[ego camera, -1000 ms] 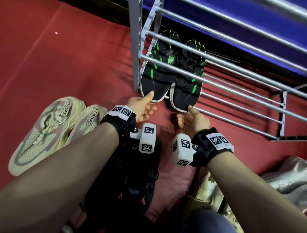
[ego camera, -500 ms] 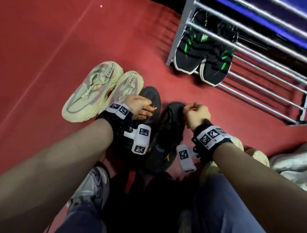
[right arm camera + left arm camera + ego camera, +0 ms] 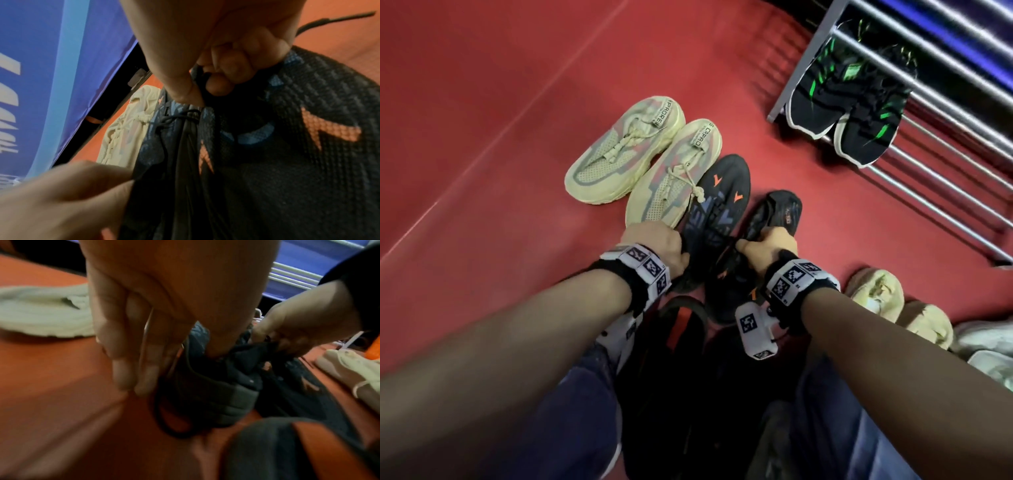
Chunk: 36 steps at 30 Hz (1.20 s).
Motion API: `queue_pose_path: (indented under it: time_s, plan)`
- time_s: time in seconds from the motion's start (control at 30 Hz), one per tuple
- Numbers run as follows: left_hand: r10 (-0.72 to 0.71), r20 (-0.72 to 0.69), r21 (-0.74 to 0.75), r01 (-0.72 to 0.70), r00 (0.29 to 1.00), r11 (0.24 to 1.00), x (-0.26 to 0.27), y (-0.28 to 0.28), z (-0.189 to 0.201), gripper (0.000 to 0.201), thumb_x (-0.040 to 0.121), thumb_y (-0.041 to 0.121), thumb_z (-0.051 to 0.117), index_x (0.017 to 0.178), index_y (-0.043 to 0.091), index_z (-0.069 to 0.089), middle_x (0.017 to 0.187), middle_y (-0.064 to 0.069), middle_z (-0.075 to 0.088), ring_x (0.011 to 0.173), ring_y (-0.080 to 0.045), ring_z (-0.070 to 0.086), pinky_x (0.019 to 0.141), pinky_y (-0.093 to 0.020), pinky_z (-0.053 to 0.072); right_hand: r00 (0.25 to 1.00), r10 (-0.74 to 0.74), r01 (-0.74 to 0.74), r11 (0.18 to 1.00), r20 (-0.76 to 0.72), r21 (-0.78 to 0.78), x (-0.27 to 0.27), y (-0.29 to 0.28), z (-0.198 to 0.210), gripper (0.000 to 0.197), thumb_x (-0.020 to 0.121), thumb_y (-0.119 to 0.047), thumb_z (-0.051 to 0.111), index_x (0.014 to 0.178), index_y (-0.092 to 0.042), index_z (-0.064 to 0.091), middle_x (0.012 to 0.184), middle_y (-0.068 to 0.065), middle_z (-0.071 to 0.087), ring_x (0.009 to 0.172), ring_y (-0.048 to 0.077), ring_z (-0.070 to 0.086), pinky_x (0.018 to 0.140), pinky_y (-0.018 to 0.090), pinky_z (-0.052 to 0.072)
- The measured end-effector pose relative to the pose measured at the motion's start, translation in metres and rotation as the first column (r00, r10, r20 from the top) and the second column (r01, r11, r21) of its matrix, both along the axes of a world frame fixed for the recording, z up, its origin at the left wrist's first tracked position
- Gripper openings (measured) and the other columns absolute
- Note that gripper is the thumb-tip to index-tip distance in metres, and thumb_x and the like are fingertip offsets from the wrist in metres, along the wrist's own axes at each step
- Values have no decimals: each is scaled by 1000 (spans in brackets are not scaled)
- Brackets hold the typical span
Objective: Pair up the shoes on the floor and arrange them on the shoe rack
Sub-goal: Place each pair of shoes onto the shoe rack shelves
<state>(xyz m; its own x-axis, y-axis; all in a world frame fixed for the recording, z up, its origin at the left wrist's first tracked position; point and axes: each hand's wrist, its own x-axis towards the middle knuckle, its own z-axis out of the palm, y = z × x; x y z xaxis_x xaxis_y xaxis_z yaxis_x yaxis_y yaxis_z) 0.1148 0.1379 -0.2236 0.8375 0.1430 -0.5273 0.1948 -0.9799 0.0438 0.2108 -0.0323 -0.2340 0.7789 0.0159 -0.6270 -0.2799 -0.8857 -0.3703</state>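
Two black knit shoes with orange marks lie side by side on the red floor, the left shoe [image 3: 722, 192] and the right shoe [image 3: 777, 212]. My left hand [image 3: 657, 246] grips the left shoe's collar [image 3: 205, 394], fingers outside and thumb inside. My right hand [image 3: 767, 245] holds the right shoe [image 3: 287, 146] by its tongue and collar with curled fingers. A black-and-green pair [image 3: 818, 99] [image 3: 869, 133] sits on the bottom tier of the grey metal shoe rack [image 3: 803, 65] at the top right.
A cream pair [image 3: 626, 150] [image 3: 674, 174] lies just left of the black shoes. More pale shoes [image 3: 876, 291] [image 3: 924, 322] and white ones [image 3: 989, 346] lie at the right. A black shoe with a red insole [image 3: 674, 329] lies by my knees. Open red floor stretches to the left.
Both hands left the black-and-green pair on the rack and came back down to the floor. Each now grips one black-and-orange shoe. The view has swung away from the rack.
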Motion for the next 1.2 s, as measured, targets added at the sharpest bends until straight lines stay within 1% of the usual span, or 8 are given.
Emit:
queue_pose_path:
  time_s: [0.2,0.47,0.63,0.83,0.93,1.03,1.13,1.2]
  plan:
    - [4,-11,-243,-6,1000,970,-1,1,-14,41,97,34,51,122,4,37,98,-22,64,90,-39,62,71,-41,48,996,-81,79,995,25,61,1,-11,1,25,75,-39,71,82,-15,64,64,1,69,57,16,66,51,21,50]
    - [-95,27,-230,99,995,968,43,-28,-11,40,98,35,47,126,9,38,80,-13,58,82,-38,61,66,-40,48,980,-195,192,978,31,82,30,-40,0,24,62,-36,71,78,-19,65,75,3,72,69,24,71,69,38,61]
    - [-83,-3,-256,80,997,963,62,-46,-13,48,95,48,47,130,17,41,103,-15,65,97,-36,63,77,-39,53,963,-258,249,963,83,106,44,-60,6,19,65,-34,72,73,-16,67,65,1,70,65,22,70,63,32,60]
    - [82,112,-320,-43,990,947,62,-47,-9,39,92,52,48,114,20,46,96,-8,66,88,-32,65,77,-40,53,924,-341,315,935,173,163,38,-63,17,32,60,-32,75,71,-5,63,57,-1,61,57,21,59,56,30,51]
    - [306,16,-650,-223,952,727,64,-54,-1,49,77,63,63,102,22,57,85,0,67,81,-22,65,77,-35,53,914,-370,325,913,167,245,33,-56,29,25,62,-27,74,58,-13,55,52,-3,58,51,17,54,54,28,48]
    - [308,-221,-820,-347,925,454,64,-61,10,66,62,65,73,112,24,57,89,1,67,76,-18,67,68,-33,56,913,-380,309,884,151,351,30,-40,41,19,67,-19,72,60,-17,54,48,-1,61,41,15,54,47,25,47]
    - [297,-243,-802,-363,924,474,64,-58,8,63,68,42,85,117,17,54,101,-2,66,89,-19,66,76,-35,55,917,-385,304,846,107,438,32,-24,44,28,74,-10,69,60,-19,47,44,2,60,32,15,48,39,21,39]
    - [386,-263,-812,-419,884,406,65,-53,6,49,64,25,86,102,11,59,94,-8,69,85,-25,68,74,-39,56,942,-333,266,819,45,509,32,-16,44,29,82,-5,67,66,-16,46,47,5,60,31,14,48,35,18,36]
